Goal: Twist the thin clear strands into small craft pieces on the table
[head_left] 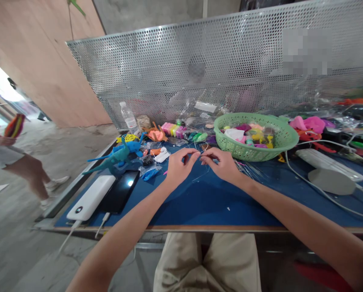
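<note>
My left hand and my right hand meet fingertip to fingertip above the middle of the blue table. Both pinch a thin pale string, whose loops show behind and below the fingers. The exact spot where it is gripped is too small to make out. Left of my left hand lie small plastic bags, one with a blue piece, and a white piece. Just beyond my right hand stands a green plastic basket holding colourful soft pieces. Clear thin strands lie beside my right wrist.
Toy dinosaurs, a white power bank and a black phone occupy the left side. A water bottle stands behind. White cables cross the right. A perforated metal panel closes the back. Another person is far left.
</note>
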The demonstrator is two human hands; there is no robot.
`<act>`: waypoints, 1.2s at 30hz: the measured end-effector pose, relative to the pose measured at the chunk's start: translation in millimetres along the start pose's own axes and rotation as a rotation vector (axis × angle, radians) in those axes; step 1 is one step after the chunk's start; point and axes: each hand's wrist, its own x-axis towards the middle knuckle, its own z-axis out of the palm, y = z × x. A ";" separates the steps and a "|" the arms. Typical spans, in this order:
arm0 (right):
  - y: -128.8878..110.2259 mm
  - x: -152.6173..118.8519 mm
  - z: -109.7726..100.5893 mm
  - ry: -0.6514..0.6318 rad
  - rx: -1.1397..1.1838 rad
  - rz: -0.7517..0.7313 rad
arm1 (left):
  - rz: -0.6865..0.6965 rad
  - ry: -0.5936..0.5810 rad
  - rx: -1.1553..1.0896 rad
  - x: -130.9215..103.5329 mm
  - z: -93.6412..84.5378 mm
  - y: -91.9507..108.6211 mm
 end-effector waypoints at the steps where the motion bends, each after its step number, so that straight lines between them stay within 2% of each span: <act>1: -0.4 0.1 -0.4 -0.005 -0.009 -0.009 | -0.002 0.003 -0.005 0.0 0.1 -0.1; 7: 0.8 1.3 -0.3 0.009 -0.053 -0.056 | -0.011 -0.013 -0.055 -0.7 0.6 0.0; 12: 6.9 5.7 -2.5 -0.012 -0.017 -0.008 | -0.013 -0.011 -0.019 -0.6 0.9 -2.0; 15: 10.6 8.7 -8.7 -0.100 0.007 0.030 | -0.061 0.009 -0.049 1.7 -1.1 -5.9; 18: 10.3 9.8 -14.9 -0.245 -0.002 0.034 | -0.131 0.031 -0.150 5.3 -4.5 -10.3; 23: -0.7 8.6 -15.2 -0.377 0.053 0.044 | -0.130 0.053 -0.245 8.8 -9.0 -14.3; 25: -3.9 8.5 -12.7 -0.349 0.034 0.015 | -0.090 0.046 -0.214 8.4 -10.6 -13.4; 27: -4.2 9.0 -10.4 -0.260 0.012 0.022 | -0.019 0.037 -0.142 7.3 -12.6 -11.2; 29: -2.1 9.7 -8.9 -0.180 0.056 0.119 | 0.099 0.027 -0.044 6.1 -15.0 -9.4; 33: 3.1 11.3 -8.7 -0.167 0.494 0.427 | 0.402 0.007 0.186 4.3 -20.1 -11.2; 36: 3.2 12.3 -10.2 -0.193 0.802 0.575 | 0.504 -0.011 0.333 3.8 -23.4 -15.6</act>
